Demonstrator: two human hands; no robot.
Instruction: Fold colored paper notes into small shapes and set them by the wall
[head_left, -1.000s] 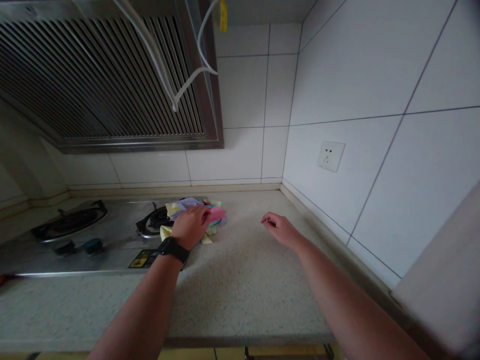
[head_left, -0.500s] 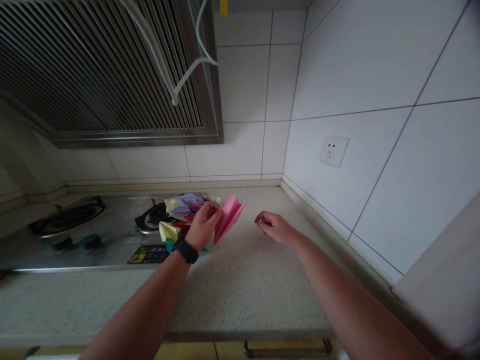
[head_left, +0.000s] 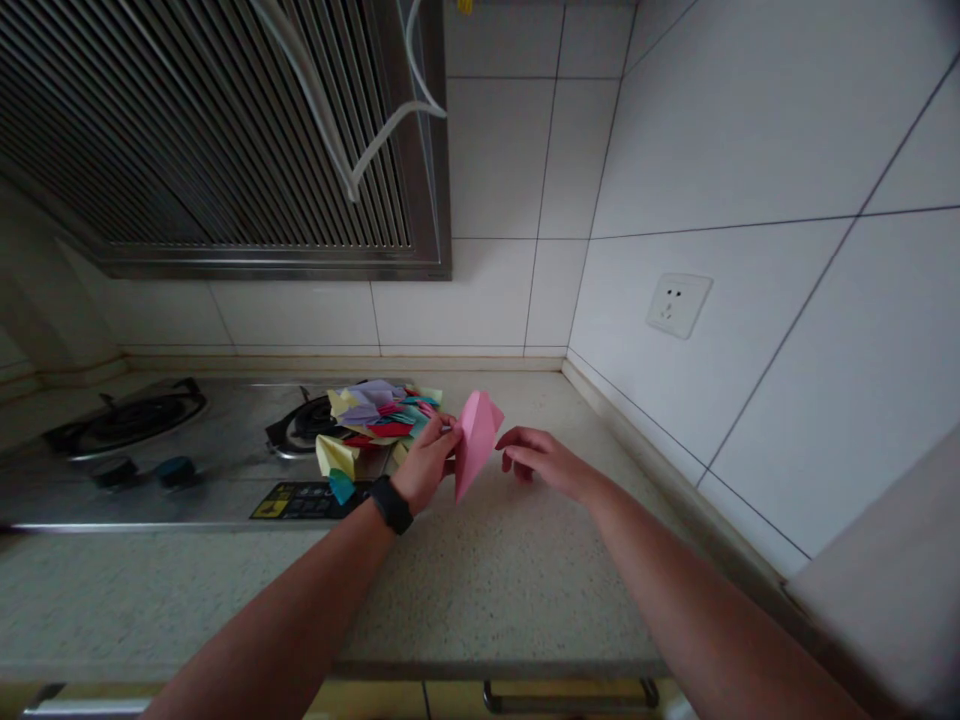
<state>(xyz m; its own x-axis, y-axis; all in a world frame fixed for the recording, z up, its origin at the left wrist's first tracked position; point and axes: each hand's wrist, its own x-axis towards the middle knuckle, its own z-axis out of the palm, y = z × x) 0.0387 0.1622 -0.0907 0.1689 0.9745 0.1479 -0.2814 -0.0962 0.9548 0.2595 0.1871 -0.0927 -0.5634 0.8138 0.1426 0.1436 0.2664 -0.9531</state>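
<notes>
My left hand (head_left: 429, 462), with a black watch on its wrist, pinches a folded pink paper (head_left: 475, 440) and holds it upright above the speckled countertop (head_left: 480, 580). Close to the paper's right edge is my right hand (head_left: 541, 460), fingers curled loosely; whether it touches the paper I cannot tell. Behind my left hand a heap of several folded coloured papers (head_left: 371, 420) lies at the right end of the gas hob (head_left: 150, 470), partly over a burner.
A ribbed range hood (head_left: 210, 140) with a white cable (head_left: 375, 120) hangs over the hob. White tiled walls meet in a corner behind the counter. On the right wall is a socket (head_left: 677, 304). A drawer handle (head_left: 570, 695) shows below the counter edge.
My left hand lifted the pink paper off the heap and carried it right, turning it upright. My right hand moved left toward it.
</notes>
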